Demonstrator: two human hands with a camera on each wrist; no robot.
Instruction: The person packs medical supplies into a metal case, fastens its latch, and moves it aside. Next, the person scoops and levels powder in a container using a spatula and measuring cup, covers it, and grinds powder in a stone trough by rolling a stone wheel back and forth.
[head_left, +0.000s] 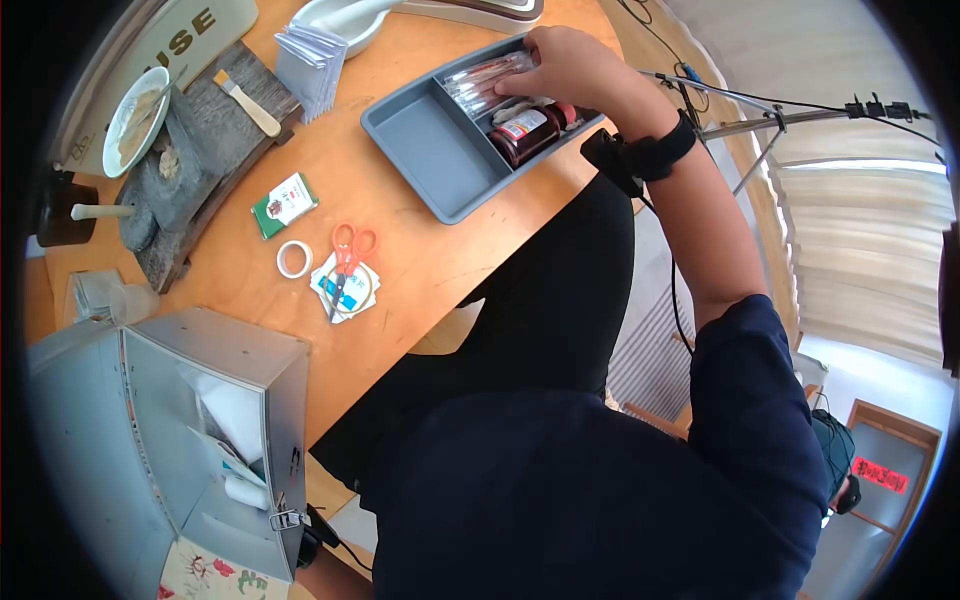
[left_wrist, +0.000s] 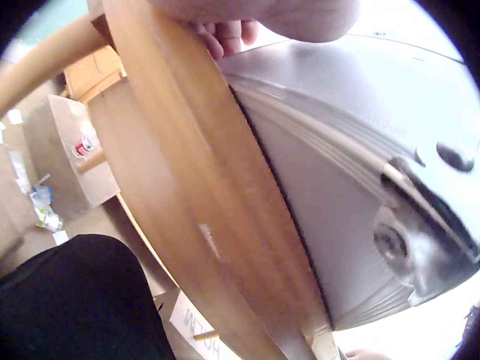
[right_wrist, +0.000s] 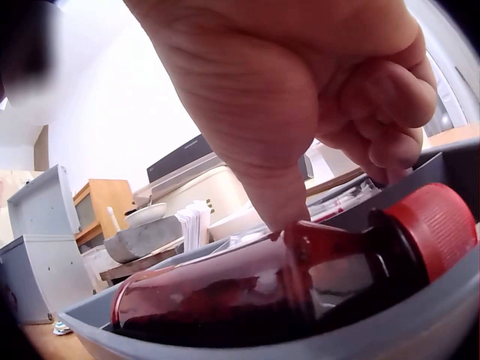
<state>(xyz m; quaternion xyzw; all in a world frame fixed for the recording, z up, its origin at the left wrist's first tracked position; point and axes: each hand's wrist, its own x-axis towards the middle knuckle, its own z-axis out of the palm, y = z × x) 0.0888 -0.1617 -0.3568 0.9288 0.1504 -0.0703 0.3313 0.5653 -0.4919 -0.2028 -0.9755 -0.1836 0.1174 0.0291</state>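
My right hand (head_left: 575, 70) reaches into a grey divided tray (head_left: 400, 150), thumb and fingers around the end of clear plastic packets (head_left: 475, 82) holding thin sticks. Just below the thumb in the right wrist view lies a dark red bottle (right_wrist: 217, 289) with a red cap (right_wrist: 439, 229), on its side in the same compartment. The tray's other compartment is bare. In the left wrist view my left hand (left_wrist: 262, 9) is at the upper edge, fingers bent beside a silver metal case (left_wrist: 307, 180). The case hides that hand in the head view.
Orange-handled scissors (head_left: 345, 255) lie on white-and-blue packets, near a tape roll (head_left: 294, 259) and a green-and-white box (head_left: 285, 205). The open metal case (head_left: 215, 345) holds white items. A dark stone slab with a bowl (head_left: 137, 120) and brush (head_left: 246, 102) stands at the back left. Folded papers (head_left: 310, 68) stand behind.
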